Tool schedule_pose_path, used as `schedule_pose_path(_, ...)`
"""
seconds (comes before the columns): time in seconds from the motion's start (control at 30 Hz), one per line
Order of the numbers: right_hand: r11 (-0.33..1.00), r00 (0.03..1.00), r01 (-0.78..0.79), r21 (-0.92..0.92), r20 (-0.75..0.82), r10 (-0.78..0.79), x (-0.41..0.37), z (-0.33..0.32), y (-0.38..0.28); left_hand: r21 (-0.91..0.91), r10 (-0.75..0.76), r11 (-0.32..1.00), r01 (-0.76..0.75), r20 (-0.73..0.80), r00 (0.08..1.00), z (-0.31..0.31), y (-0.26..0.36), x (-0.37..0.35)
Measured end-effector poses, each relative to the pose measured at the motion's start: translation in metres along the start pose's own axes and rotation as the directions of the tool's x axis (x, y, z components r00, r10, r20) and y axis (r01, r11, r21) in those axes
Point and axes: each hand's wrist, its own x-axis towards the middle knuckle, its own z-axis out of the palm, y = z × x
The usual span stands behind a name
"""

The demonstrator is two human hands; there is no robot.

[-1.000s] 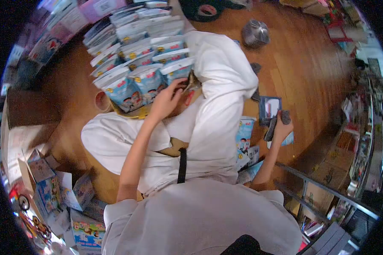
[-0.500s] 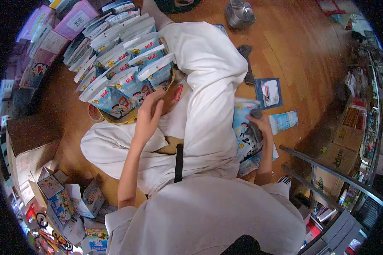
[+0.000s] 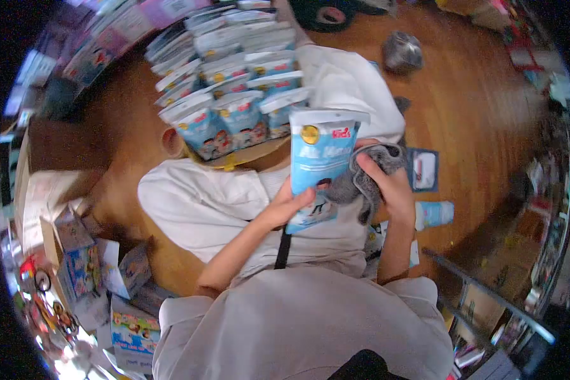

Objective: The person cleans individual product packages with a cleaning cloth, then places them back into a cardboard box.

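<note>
Over my lap, a light-blue pouch [image 3: 320, 155] with red "Kids" lettering and a white top edge stands nearly upright. My left hand [image 3: 287, 208] grips its lower left side, thumb across the front. A grey cloth [image 3: 350, 188] is bunched in my right hand [image 3: 389, 183], pressed to the pouch's right side. Ahead and to the left, several rows of similar pouches [image 3: 240, 120] stand packed in a shallow container with a yellowish rim [image 3: 234, 163]. The fingers behind the pouch are hidden.
Right of my leg, a dark-edged packet [image 3: 424, 170] and another blue pouch [image 3: 434, 214] lie on the wooden floor. A metal tin [image 3: 403, 53] sits farther ahead. Opened cartons [image 3: 126, 269] are at the left, a metal rail [image 3: 487, 294] at the right.
The pouch and grey cloth have come up from the floor at my right to over my lap. My left hand has left the packed pouches and taken hold of this one. The view has shifted.
</note>
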Motion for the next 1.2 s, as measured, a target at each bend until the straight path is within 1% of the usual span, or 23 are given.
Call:
schedule_pose_path(0.07,0.992,0.990,0.121,0.017,-0.076,-0.120,0.001,0.027,-0.013,-0.318,-0.141,0.941,0.113,-0.068,0.988,0.001,0.013,-0.002)
schedule_pose_path(0.1,0.970,0.962,0.242,-0.025,-0.125,-0.243,0.001,0.035,-0.019,-0.471,-0.212,0.869,0.151,-0.078,0.974,0.002,0.018,-0.001)
schedule_pose_path(0.13,0.931,0.915,0.356,-0.073,-0.174,-0.364,0.001,0.041,-0.026,-0.512,-0.141,0.854,0.093,-0.056,0.988,0.003,0.020,0.001)
schedule_pose_path(0.17,0.879,0.851,0.460,-0.128,-0.220,-0.478,-0.001,0.047,-0.029,-0.595,-0.134,0.801,0.064,-0.075,0.988,0.002,0.025,-0.001)
schedule_pose_path(0.2,0.837,0.826,0.473,-0.275,-0.190,-0.530,-0.006,0.054,-0.022,-0.672,-0.127,0.740,0.034,-0.090,0.988,0.001,0.032,-0.003)
schedule_pose_path(0.23,0.731,0.775,0.552,-0.402,-0.076,-0.627,-0.010,0.065,-0.016,-0.742,-0.120,0.670,0.004,-0.103,0.987,-0.001,0.036,-0.004)
schedule_pose_path(0.27,0.595,0.712,0.622,-0.509,0.052,-0.700,-0.015,0.078,-0.007,-0.819,-0.004,0.574,-0.013,-0.019,1.000,-0.014,0.023,-0.007)
schedule_pose_path(0.3,0.647,0.730,0.675,-0.355,0.195,-0.655,-0.022,0.095,0.018,-0.771,-0.068,0.635,-0.054,-0.126,0.990,-0.014,0.025,-0.008)
schedule_pose_path(0.33,0.647,0.741,0.670,-0.363,0.370,-0.560,-0.034,0.113,0.027,-0.718,-0.125,0.690,-0.085,-0.235,0.964,-0.012,0.029,-0.008)
schedule_pose_path(0.37,0.587,0.748,0.663,-0.465,0.397,-0.531,-0.054,0.130,0.029,-0.661,-0.175,0.743,-0.105,-0.343,0.923,-0.009,0.033,-0.008)
schedule_pose_path(0.4,0.515,0.757,0.650,-0.559,0.419,-0.501,-0.068,0.140,0.031,-0.619,-0.184,0.781,-0.080,-0.351,0.918,-0.007,0.037,-0.008)
schedule_pose_path(0.5,0.442,0.725,0.670,-0.596,0.400,-0.560,-0.050,0.149,0.045,-0.644,-0.300,0.765,0.020,-0.329,0.896,0.000,0.027,-0.016)
schedule_pose_path(0.53,0.478,0.697,0.700,-0.531,0.362,-0.618,-0.035,0.152,0.035,-0.860,0.081,0.504,-0.076,-0.040,0.996,-0.001,0.014,-0.018)
schedule_pose_path(0.57,0.459,0.697,0.684,-0.566,0.323,-0.640,-0.019,0.157,0.026,-0.718,-0.031,0.685,-0.121,-0.195,0.980,-0.002,0.005,-0.024)
schedule_pose_path(0.6,0.441,0.693,0.667,-0.600,0.282,-0.664,-0.003,0.162,0.017,-0.535,-0.104,0.836,-0.116,-0.363,0.926,-0.003,0.002,-0.033)
schedule_pose_path(0.63,0.425,0.686,0.647,-0.632,0.241,-0.686,0.004,0.167,0.012,-0.330,-0.131,0.942,-0.061,-0.531,0.837,-0.007,-0.001,-0.039)
schedule_pose_path(0.67,0.458,0.704,0.645,-0.612,0.240,-0.669,0.005,0.169,0.008,-0.406,-0.095,0.909,-0.093,-0.419,0.903,-0.019,-0.010,-0.041)
schedule_pose_path(0.77,0.535,0.739,0.648,-0.542,0.277,-0.614,-0.001,0.175,0.008,-0.424,-0.093,0.897,-0.128,-0.463,0.881,-0.013,0.042,-0.034)
schedule_pose_path(0.8,0.555,0.747,0.651,-0.518,0.306,-0.590,-0.017,0.174,0.020,-0.659,-0.096,0.733,-0.168,-0.346,0.933,-0.011,0.053,-0.028)
schedule_pose_path(0.93,0.643,0.800,0.600,-0.476,0.349,-0.488,-0.067,0.163,0.047,-0.817,-0.138,0.560,-0.137,-0.254,0.957,-0.041,0.031,-0.021)
schedule_pose_path(1.03,0.622,0.792,0.590,-0.516,0.220,-0.569,-0.053,0.159,0.044,-0.794,-0.216,0.589,-0.150,-0.333,0.918,-0.020,0.027,-0.020)
schedule_pose_path(1.07,0.652,0.803,0.572,-0.497,0.177,-0.569,-0.042,0.158,0.034,-0.795,-0.240,0.585,-0.162,-0.360,0.901,-0.009,0.032,-0.020)
schedule_pose_path(1.2,0.745,0.842,0.533,-0.401,0.167,-0.513,0.000,0.153,0.005,-0.677,-0.246,0.726,-0.116,-0.415,0.876,0.009,0.050,-0.034)
